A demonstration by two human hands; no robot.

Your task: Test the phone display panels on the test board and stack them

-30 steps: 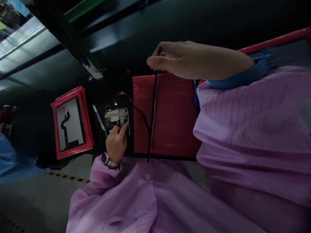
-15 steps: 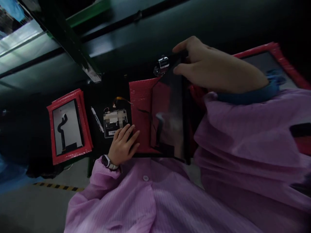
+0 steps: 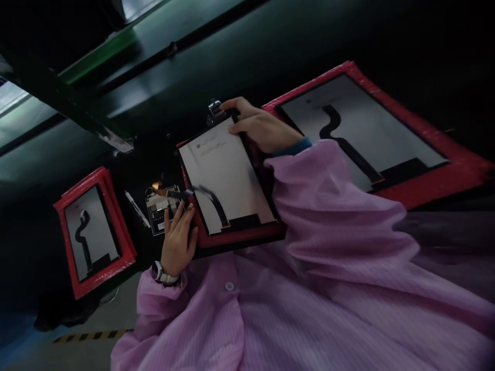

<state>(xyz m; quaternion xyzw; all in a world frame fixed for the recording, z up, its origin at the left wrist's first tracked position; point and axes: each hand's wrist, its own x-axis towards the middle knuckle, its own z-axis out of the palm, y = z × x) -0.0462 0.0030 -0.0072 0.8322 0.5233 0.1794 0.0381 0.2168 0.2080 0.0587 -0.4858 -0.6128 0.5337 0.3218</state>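
Observation:
An LCD panel point(image 3: 232, 170), its pale back facing up, lies at a slight tilt over a red bubble-wrap sheet point(image 3: 228, 240). My right hand point(image 3: 257, 126) pinches the panel's far right corner between thumb and fingers. From its near edge a black ribbon cable point(image 3: 216, 203) curves left toward a circuit board point(image 3: 154, 222). An orange-tipped flex cable point(image 3: 157, 188) stands above that board. My left hand point(image 3: 180, 242) lies with fingers spread at the board's right side, beside the red sheet's left edge. Whether its fingertips touch the ribbon cable is unclear.
To the left, another panel point(image 3: 91, 226) rests on stacked red bubble wrap point(image 3: 126, 247). A white pen point(image 3: 137, 208) lies beside the board. At right is a larger-looking panel point(image 3: 309, 113) on red wrap point(image 3: 460, 159). A shiny metal fitting point(image 3: 214, 108) stands behind my right hand.
The panel in my right hand has swung down leftward from a steep tilt to nearly flat over the red sheet. My left hand stays by the board. The camera view has shifted right.

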